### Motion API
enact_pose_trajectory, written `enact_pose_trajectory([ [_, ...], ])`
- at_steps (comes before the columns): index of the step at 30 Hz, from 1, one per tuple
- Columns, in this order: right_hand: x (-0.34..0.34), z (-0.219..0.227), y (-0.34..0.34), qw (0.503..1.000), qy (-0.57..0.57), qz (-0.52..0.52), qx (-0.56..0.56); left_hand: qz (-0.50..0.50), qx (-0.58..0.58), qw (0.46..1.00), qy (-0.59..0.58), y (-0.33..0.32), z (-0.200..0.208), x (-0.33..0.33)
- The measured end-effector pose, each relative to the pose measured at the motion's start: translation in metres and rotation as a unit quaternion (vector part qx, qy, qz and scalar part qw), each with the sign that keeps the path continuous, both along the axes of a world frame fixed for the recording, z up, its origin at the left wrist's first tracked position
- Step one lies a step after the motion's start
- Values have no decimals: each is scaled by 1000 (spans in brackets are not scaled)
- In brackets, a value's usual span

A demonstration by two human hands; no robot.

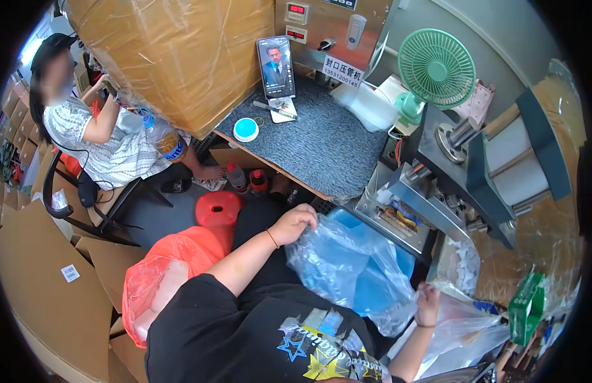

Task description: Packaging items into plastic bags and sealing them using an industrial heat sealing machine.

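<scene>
A clear plastic bag (328, 255) is spread between my two hands over a blue bin (401, 258). My left hand (297, 223) is closed on the bag's far left edge, its fingers pinched together. At the near right side my right hand (427, 305) curls closed at the bag's other edge. The blue of the bin shows through the film, and its bottom is hidden. Another clear plastic bag (462, 325) hangs beside my right hand.
A metal press machine (462, 153) stands right, beside a green fan (436, 67). A phone (276, 67) leans upright on the blue-grey worktop (328, 150). A red stool (218, 208) and a red bag (174, 268) are left. A seated person (111, 127) works farther left.
</scene>
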State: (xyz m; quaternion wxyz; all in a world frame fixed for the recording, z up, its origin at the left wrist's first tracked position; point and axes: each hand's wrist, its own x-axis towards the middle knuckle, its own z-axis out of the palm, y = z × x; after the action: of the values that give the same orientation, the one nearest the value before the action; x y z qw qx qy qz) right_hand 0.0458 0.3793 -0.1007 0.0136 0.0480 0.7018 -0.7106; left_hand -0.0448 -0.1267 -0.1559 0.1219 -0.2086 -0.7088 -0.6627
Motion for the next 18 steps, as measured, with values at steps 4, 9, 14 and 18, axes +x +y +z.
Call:
enact_pose_trajectory([
  [4, 14, 29, 32, 869, 12, 154, 470, 12, -397, 914, -79, -6, 33, 15],
  [9, -2, -2, 46, 719, -1, 37, 694, 84, -506, 852, -105, 11, 25, -6],
  [14, -27, 18, -1, 813, -7, 119, 569, 0, -480, 874, -77, 18, 46, -16],
  [18, -15, 69, -46, 941, -80, 140, 296, 223, -617, 742, -136, 12, 69, 13],
])
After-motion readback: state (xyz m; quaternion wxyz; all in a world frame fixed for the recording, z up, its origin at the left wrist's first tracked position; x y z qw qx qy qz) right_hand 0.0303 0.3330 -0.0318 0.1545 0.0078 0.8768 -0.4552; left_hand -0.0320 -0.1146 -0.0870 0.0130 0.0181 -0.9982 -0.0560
